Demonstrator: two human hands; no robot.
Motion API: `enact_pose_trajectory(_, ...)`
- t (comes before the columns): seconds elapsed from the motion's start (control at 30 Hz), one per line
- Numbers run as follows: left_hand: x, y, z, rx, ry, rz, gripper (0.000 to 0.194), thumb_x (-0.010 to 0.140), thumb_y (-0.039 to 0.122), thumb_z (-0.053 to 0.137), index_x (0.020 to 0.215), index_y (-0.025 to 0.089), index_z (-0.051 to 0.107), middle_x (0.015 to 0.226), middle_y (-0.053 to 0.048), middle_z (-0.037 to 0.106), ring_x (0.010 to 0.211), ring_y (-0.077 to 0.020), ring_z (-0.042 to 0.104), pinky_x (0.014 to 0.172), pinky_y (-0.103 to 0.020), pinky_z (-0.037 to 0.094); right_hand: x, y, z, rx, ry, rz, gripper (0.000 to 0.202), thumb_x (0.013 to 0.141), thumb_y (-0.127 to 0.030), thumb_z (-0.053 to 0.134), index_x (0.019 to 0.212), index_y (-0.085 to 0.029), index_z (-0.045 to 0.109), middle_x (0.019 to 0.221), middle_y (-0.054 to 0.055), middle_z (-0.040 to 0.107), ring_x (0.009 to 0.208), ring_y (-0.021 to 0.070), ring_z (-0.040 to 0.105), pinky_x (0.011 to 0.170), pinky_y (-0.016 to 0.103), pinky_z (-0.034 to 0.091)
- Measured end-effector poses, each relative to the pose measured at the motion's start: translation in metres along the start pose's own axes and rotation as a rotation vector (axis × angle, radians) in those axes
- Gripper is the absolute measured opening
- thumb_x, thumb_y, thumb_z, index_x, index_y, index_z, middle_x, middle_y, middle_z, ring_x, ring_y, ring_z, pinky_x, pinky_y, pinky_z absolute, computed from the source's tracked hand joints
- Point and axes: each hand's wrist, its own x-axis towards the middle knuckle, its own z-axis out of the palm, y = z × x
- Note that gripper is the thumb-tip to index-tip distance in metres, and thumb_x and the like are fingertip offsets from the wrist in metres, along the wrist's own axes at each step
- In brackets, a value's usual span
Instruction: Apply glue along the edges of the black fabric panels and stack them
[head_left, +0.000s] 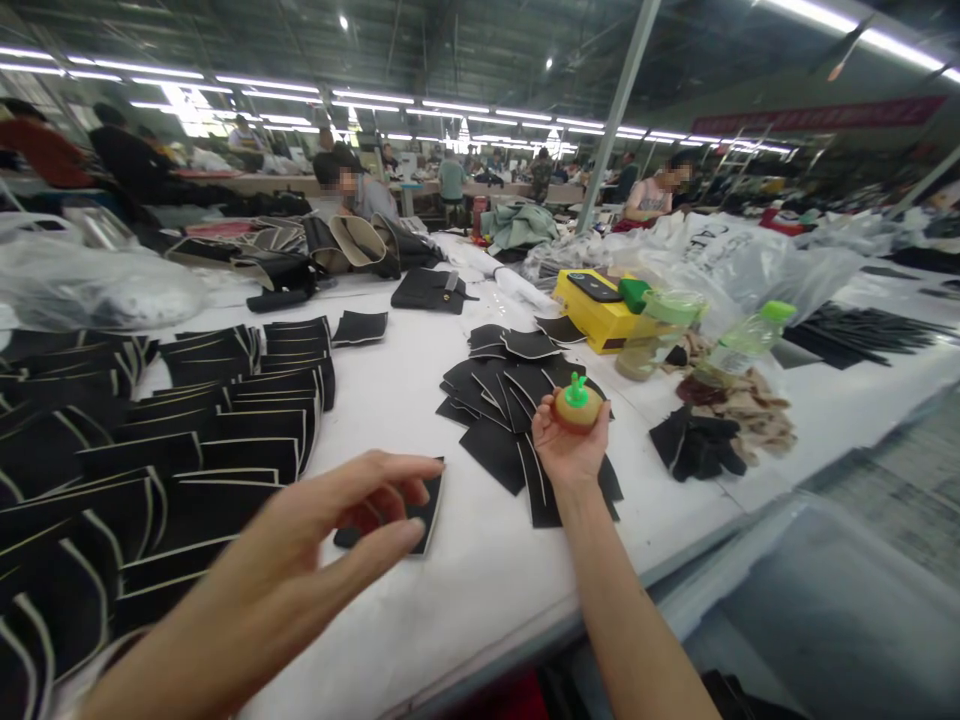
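My right hand is closed around a small round amber bottle with a bright green top, held above a loose pile of black fabric pieces. My left hand is open, thumb and fingers apart, over a single flat black piece with a pale edge. It partly hides that piece, and I cannot tell whether the fingertips touch it. Left of this hand, overlapping rows of black pieces with pale edges cover the table.
On the white table stand a yellow box with a phone on it, a jar and a green-capped bottle. A black cloth lies at the right edge. Black bags lie behind. Several people work farther back.
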Motion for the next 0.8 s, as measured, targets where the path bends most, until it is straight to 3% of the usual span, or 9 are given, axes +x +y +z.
enact_pose_trajectory(0.13, 0.043, -0.019, 0.045, 0.329, -0.188, -0.137, 0.069, 0.083, 0.052, 0.053, 0.139, 0.013, 0.046, 0.126, -0.015, 0.055, 0.11, -0.0286, 0.054, 0.097, -0.041, 0.045, -0.002, 0.0, 0.001, 0.0, -0.027, 0.002, 0.059, 0.08, -0.067, 0.057, 0.1, -0.012, 0.065, 0.088, 0.01, 0.071, 0.077, 0.0204, 0.07, 0.071, 0.033, 0.061)
enact_pose_trajectory(0.2, 0.054, -0.03, 0.064, 0.462, -0.202, -0.184, 0.079, 0.079, 0.052, 0.057, 0.142, 0.007, 0.04, 0.13, -0.019, 0.05, 0.118, -0.032, 0.048, 0.099, -0.043, 0.044, -0.003, 0.0, 0.0, 0.002, -0.04, 0.001, 0.059, 0.079, -0.066, 0.058, 0.101, -0.013, 0.065, 0.089, 0.01, 0.071, 0.078, 0.0203, 0.07, 0.072, 0.033, 0.06)
enact_pose_trajectory(0.27, 0.057, -0.036, 0.075, 0.54, -0.2, -0.202, 0.078, 0.079, 0.05, 0.058, 0.142, 0.007, 0.041, 0.132, -0.019, 0.047, 0.12, -0.0329, 0.045, 0.098, -0.042, 0.045, -0.003, -0.001, 0.0, 0.003, -0.048, -0.001, 0.059, 0.079, -0.066, 0.059, 0.101, -0.013, 0.065, 0.089, 0.01, 0.071, 0.077, 0.0198, 0.07, 0.073, 0.034, 0.06)
enact_pose_trajectory(0.47, 0.058, -0.038, 0.071, 0.515, -0.226, -0.174, 0.052, 0.085, 0.043, 0.049, 0.125, 0.01, 0.056, 0.132, -0.018, 0.046, 0.119, -0.0306, 0.045, 0.101, -0.04, 0.042, -0.003, -0.001, 0.002, -0.009, -0.05, 0.004, 0.059, 0.079, -0.066, 0.06, 0.103, -0.012, 0.064, 0.091, 0.01, 0.07, 0.077, 0.0199, 0.07, 0.072, 0.034, 0.06)
enact_pose_trajectory(0.67, 0.059, -0.036, 0.076, 0.574, -0.2, -0.195, 0.049, 0.085, 0.029, 0.05, 0.13, 0.01, 0.051, 0.128, -0.017, 0.047, 0.115, -0.0298, 0.047, 0.095, -0.04, 0.046, -0.006, 0.002, 0.005, -0.037, -0.044, 0.003, 0.058, 0.079, -0.064, 0.06, 0.103, -0.012, 0.064, 0.089, 0.009, 0.071, 0.08, 0.0204, 0.07, 0.074, 0.035, 0.06)
enact_pose_trajectory(0.8, 0.061, -0.028, 0.079, 0.638, -0.218, -0.22, 0.043, 0.082, 0.024, 0.053, 0.122, 0.01, 0.054, 0.124, -0.018, 0.047, 0.113, -0.0309, 0.048, 0.087, -0.04, 0.049, -0.009, 0.008, 0.014, -0.081, -0.042, 0.007, 0.054, 0.077, -0.059, 0.066, 0.101, -0.011, 0.065, 0.089, 0.012, 0.072, 0.082, 0.0241, 0.071, 0.076, 0.04, 0.06)
